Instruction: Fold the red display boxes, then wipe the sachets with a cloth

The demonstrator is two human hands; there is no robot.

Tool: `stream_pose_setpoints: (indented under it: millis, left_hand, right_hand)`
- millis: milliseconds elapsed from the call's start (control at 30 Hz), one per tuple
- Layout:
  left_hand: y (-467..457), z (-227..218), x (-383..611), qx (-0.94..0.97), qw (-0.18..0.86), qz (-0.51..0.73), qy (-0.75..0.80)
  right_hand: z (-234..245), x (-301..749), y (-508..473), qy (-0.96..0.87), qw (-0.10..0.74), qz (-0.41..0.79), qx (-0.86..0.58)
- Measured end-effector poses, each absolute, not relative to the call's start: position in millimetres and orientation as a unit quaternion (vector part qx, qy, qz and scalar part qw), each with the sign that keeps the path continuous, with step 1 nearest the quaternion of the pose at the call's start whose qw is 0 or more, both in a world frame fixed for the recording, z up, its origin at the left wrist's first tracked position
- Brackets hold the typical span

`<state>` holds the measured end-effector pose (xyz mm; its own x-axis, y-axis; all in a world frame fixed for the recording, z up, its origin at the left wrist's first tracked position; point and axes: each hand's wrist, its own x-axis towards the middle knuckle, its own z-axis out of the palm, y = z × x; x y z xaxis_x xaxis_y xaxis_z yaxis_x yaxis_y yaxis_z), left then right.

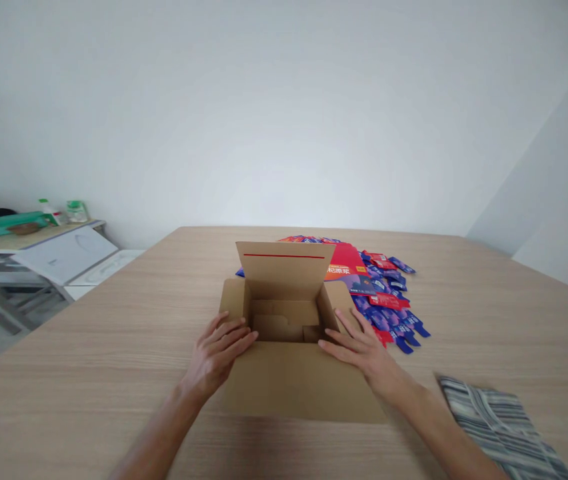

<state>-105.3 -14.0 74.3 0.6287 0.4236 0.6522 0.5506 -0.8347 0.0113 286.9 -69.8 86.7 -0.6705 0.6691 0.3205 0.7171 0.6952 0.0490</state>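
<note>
A brown cardboard box (279,308) stands on the table in front of me, its top open and its inside showing bare card. The back flap (287,267), marked with a red line, stands up, while the front flap (299,387) hangs toward me. My left hand (217,353) lies with fingers stretched over the left side flap (235,297) near the front corner. At the opposite corner, my right hand (364,347) rests with fingers spread on the right side flap (338,297). Parts of both flaps are hidden under my fingers.
Behind the box and to its right lie a red and purple printed carton (351,267) and many small purple and red packets (397,320). A striped grey cloth (499,420) lies at right front. A side table (39,233) with bottles stands far left.
</note>
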Motion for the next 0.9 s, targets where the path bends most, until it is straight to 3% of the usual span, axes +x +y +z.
stream_pose_setpoints:
  millis: [167,300,500,767,900]
  left_hand:
    - [-9,88,-113,-0.918,-0.031,-0.279,-0.280]
    - [-14,113,-112,-0.903,-0.164,-0.221,-0.331]
    - [-30,130,-87,-0.906,-0.119,-0.130,-0.386]
    - [-25,112,-70,-0.899,-0.052,-0.154,-0.408]
    - [-24,99,-62,-0.888,-0.018,-0.182,-0.422]
  right_hand:
    - [69,285,-67,-0.901,0.212,-0.133,-0.353]
    - [72,282,-66,-0.900,0.208,-0.129,-0.360]
    - [73,280,-70,-0.904,0.183,-0.132,-0.364]
    - [67,274,-71,-0.892,0.220,-0.141,-0.370]
    - [88,270,-82,-0.895,0.177,-0.081,-0.402]
